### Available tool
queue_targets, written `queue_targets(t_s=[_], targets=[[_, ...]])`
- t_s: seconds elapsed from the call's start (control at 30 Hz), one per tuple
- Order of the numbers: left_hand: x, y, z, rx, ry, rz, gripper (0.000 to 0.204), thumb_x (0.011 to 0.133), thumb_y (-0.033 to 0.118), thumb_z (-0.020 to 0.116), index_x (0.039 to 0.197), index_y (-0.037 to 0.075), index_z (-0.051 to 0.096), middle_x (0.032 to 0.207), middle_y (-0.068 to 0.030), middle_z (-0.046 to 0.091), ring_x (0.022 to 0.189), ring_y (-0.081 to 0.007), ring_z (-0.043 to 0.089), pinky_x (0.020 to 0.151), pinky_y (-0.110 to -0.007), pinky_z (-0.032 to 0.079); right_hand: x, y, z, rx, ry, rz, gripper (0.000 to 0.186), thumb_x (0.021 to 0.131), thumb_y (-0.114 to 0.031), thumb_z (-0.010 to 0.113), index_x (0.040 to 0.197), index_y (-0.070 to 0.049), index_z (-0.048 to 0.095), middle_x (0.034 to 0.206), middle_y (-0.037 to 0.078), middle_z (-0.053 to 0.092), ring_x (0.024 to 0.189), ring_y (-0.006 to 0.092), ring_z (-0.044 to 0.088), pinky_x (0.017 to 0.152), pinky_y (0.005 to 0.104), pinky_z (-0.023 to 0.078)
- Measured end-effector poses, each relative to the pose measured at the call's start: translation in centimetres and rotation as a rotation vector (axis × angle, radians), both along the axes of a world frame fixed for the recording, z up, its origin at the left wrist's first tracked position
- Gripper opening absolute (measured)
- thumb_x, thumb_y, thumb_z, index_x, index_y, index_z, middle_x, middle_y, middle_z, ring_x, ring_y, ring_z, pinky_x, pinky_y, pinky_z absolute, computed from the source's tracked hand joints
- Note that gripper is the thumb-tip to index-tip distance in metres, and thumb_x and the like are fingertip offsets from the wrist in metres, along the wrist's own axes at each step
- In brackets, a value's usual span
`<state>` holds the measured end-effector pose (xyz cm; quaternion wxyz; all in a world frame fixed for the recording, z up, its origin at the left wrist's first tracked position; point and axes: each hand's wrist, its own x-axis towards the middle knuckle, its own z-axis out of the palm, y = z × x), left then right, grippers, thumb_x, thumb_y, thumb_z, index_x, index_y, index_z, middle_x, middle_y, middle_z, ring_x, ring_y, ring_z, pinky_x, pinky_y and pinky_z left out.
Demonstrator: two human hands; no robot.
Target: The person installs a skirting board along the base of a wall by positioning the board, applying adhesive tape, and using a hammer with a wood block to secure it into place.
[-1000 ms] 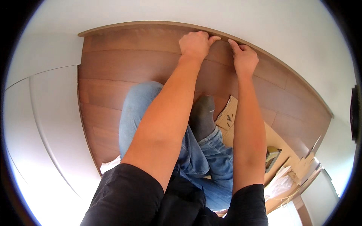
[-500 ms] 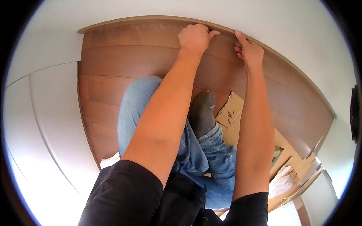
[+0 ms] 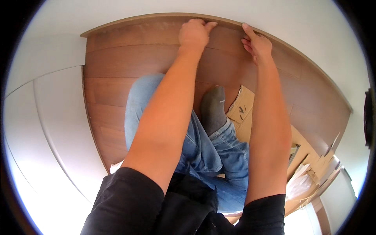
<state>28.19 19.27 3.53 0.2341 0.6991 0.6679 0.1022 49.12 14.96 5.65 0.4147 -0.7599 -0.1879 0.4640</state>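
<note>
A thin brown skirting board runs along the foot of the white wall, at the far edge of the wood floor. My left hand is closed against it, knuckles at the board and thumb pointing right; its fingertips are hidden. To the right, my right hand touches the board with its thumb tip. The fingers of that hand curl loosely below, apart from the thumb, with nothing between them. Both arms reach forward over my bent legs in blue jeans.
Brown floor planks spread below the board. A white panelled front borders the left side. My grey-socked foot rests beside flattened cardboard. A clear plastic bag and cardboard pieces lie at lower right.
Both hands sit slightly higher and a little farther left in the picture, still at the board. The whole view has shifted slightly. My right fingers look a little more spread.
</note>
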Motion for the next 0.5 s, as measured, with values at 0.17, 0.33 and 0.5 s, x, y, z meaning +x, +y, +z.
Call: queue_targets(t_s=[0.17,0.33,0.5], targets=[[-1.1,1.0,-2.6,-0.104,-0.349,0.192,0.040,0.096,0.034,0.074,0.109,-0.004,0.072,0.095,-0.0100,0.077,0.077,-0.0147,0.074,0.067,-0.032,0.059,0.4,0.0,-0.7,0.070,0.149,0.003,0.064,0.080,-0.039,0.091,0.117,0.007,0.064,0.101,0.011,0.071,0.085,0.0181,0.072,0.069,0.0257,0.060],[4.2,-2.2,1.2,-0.477,-0.849,0.279,0.049,0.100,0.042,0.067,0.112,-0.006,0.068,0.097,-0.0118,0.076,0.073,-0.0171,0.073,0.060,-0.033,0.056,0.9,-0.9,-0.9,0.082,0.205,-0.037,0.059,0.082,-0.036,0.090,0.113,0.006,0.063,0.098,0.010,0.069,0.086,0.0195,0.072,0.071,0.0267,0.061],[4.9,-2.5,1.8,-0.570,-1.036,0.332,0.054,0.103,0.049,0.059,0.105,-0.005,0.068,0.094,-0.0124,0.075,0.068,-0.0177,0.071,0.057,-0.031,0.052,-0.4,-0.9,-1.0,0.064,0.141,-0.082,0.056,0.081,-0.035,0.091,0.108,0.006,0.062,0.090,0.010,0.066,0.081,0.0216,0.073,0.068,0.0299,0.063]])
